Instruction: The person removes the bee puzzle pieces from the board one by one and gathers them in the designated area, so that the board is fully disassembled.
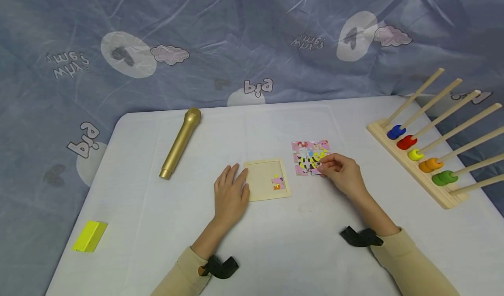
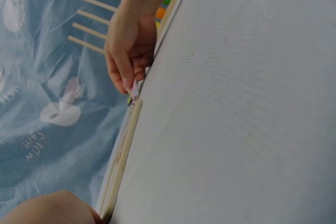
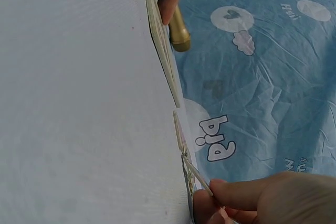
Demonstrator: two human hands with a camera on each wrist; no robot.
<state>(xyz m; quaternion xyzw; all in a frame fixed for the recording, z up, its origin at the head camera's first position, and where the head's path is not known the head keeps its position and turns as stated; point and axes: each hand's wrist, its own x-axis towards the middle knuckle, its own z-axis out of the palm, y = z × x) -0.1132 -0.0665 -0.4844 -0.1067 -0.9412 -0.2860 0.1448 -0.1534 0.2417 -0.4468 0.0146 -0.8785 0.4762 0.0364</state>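
Observation:
A square wooden puzzle tray (image 1: 257, 198) lies on the white table with one pink jigsaw piece (image 1: 278, 183) in its lower right part. My left hand (image 1: 231, 195) rests on the tray's left edge, fingers extended. To the right of the tray lies a block of pink, yellow and black jigsaw pieces (image 1: 303, 158), fitted close together. At its lower right corner my right hand (image 1: 343, 173) pinches a puzzle piece (image 3: 200, 176) between thumb and fingers. That piece tilts up from the others in the right wrist view.
A gold toy microphone (image 1: 181, 142) lies at the back left, and a yellow block (image 1: 90, 236) near the left edge. On the right stands a wooden peg rack (image 1: 423, 167) with coloured rings and long slanting rods. A patterned blue-grey cloth (image 1: 252, 42) hangs behind the table.

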